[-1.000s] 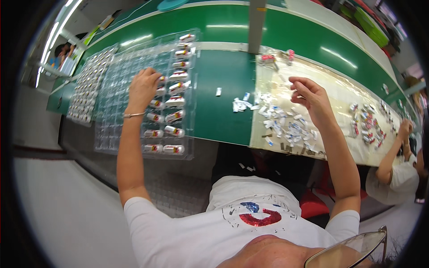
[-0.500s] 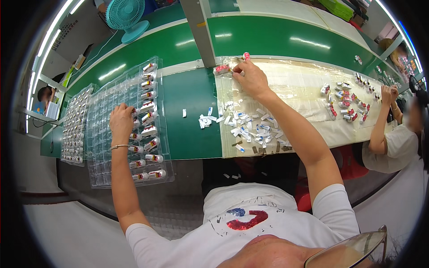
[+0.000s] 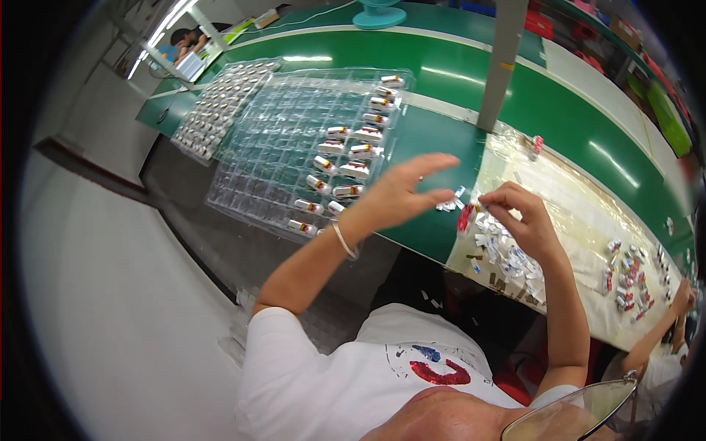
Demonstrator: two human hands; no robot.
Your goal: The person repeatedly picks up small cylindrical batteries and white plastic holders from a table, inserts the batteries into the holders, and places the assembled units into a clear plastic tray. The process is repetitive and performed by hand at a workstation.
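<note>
My left hand point(image 3: 397, 192) is in the air between the tray and my right hand, slightly blurred, its thumb and fingers apart and nothing in it. My right hand point(image 3: 523, 218) pinches a small red-and-white piece point(image 3: 465, 218) at its fingertips, above a heap of small white-and-blue slips point(image 3: 512, 257). What kind of piece it is I cannot make out. On the left lies a clear plastic compartment tray point(image 3: 268, 136). Small white pieces with red-and-yellow labels point(image 3: 349, 191) fill cells along its right side. Another red-and-white piece point(image 3: 537, 145) stands at the far edge of the cream-covered work surface point(image 3: 573, 220).
A second tray, filled with pieces point(image 3: 224, 103), lies farther left. A grey post point(image 3: 503, 66) rises behind my right hand. More red-and-white pieces point(image 3: 631, 275) lie scattered at the right, near a co-worker's hands point(image 3: 682, 298). A teal fan base point(image 3: 379, 18) stands at the back.
The view has turned left. My left hand has come off the tray toward my right hand and opened. My right hand has drawn nearer from the far edge with a red-and-white piece.
</note>
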